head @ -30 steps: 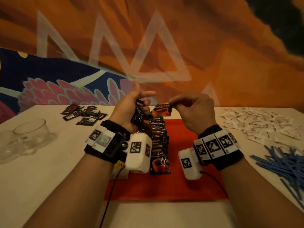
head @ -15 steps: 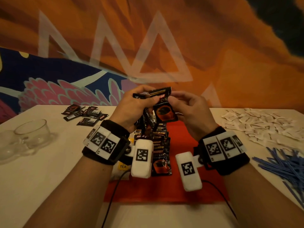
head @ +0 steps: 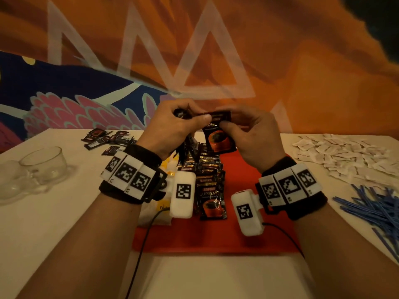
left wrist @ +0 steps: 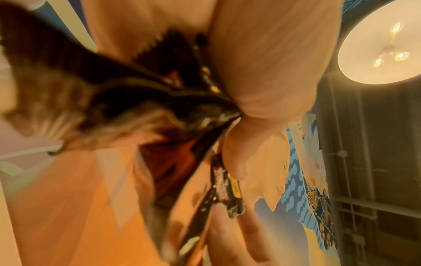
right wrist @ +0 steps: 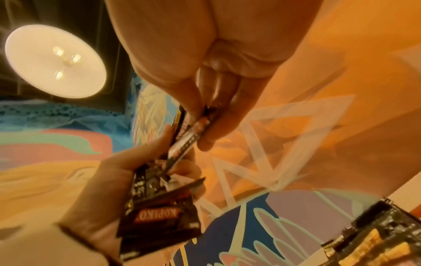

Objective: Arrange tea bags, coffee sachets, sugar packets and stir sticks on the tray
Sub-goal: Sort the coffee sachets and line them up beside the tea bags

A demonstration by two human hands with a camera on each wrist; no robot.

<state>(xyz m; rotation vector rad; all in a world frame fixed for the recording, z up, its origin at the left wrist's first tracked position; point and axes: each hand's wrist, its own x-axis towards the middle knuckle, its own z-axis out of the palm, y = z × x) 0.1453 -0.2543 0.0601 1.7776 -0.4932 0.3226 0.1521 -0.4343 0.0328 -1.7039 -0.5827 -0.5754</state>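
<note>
My left hand is raised above the far end of the red tray, fingers curled round a bunch of coffee sachets; the right wrist view reads "KOPIKO" in red on the nearest one, upside down. My right hand pinches the top edge of a single sachet between thumb and fingertips, just beside my left thumb, so both hands meet at that packet. Its front shows an orange cup of coffee.

Below my hands a row of coffee sachets runs down the tray's middle, overlapping like shingles. The nearest one reads "KOPIKO SUPREMO" over a cup picture. Left of that row, partly hidden by my wrist camera, lie pale tea bags with a yellow tag; I can make out only "T" on it.

The tray's right half and near strip are bare red. On the worktop, more dark sachets are scattered at the far left, well apart from the tray, and two glass cups stand near the left edge. White sugar packets spread at the far right; their print is too small to read. Blue stir sticks lie piled near the right edge, in front of the packets.
</note>
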